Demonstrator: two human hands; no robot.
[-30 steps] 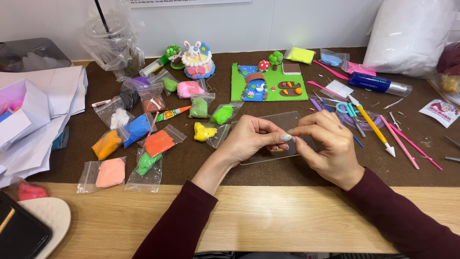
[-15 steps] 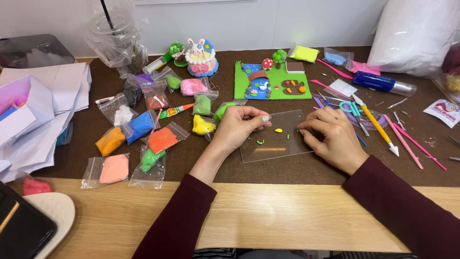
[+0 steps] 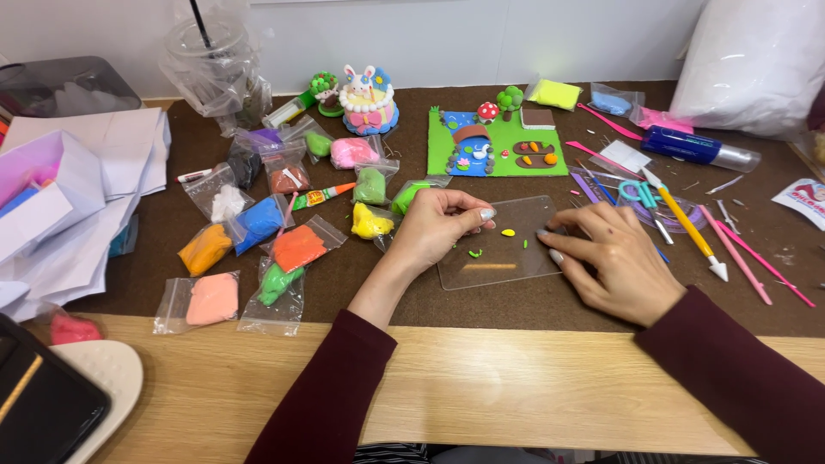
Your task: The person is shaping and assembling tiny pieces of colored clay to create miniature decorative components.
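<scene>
1. Clear plastic sheet (image 3: 498,258) flat on the brown mat (image 3: 361,283) over the desk (image 3: 481,387), just ahead of both hands. Roughly rectangular, long axis left to right, far edge slightly tilted.
2. On the sheet: small yellow clay bit (image 3: 508,232) near the middle, tiny green clay bits (image 3: 473,253) nearer the left hand, thin tan clay strip (image 3: 488,266) lying along the long axis near the front edge.
3. Left hand (image 3: 438,228) at the sheet's left end, fingers curled inward, thumb and forefinger tips drawn close together. Whether anything is pinched between them: cannot tell.
4. Right hand (image 3: 614,262) palm down at the sheet's right end, fingers loosely spread, fingertips (image 3: 543,233) pressing on the sheet's right edge. Nothing gripped.
5. Hands apart, with the sheet's middle showing between them.
6. Left of the sheet: zip bags of coloured clay, among them yellow (image 3: 371,223), orange (image 3: 298,247), blue (image 3: 259,219), green (image 3: 279,282), peach (image 3: 210,299).
7. Beyond the sheet: green clay garden scene (image 3: 497,142) with pond, mushroom and tree; clay rabbit cake (image 3: 368,101) further left.
8. Right of the sheet: scissors (image 3: 638,193), yellow-handled modelling tool (image 3: 683,225), pink sticks (image 3: 756,258), blue glue bottle (image 3: 700,148).
9. Far left: folded white papers (image 3: 86,189).
</scene>
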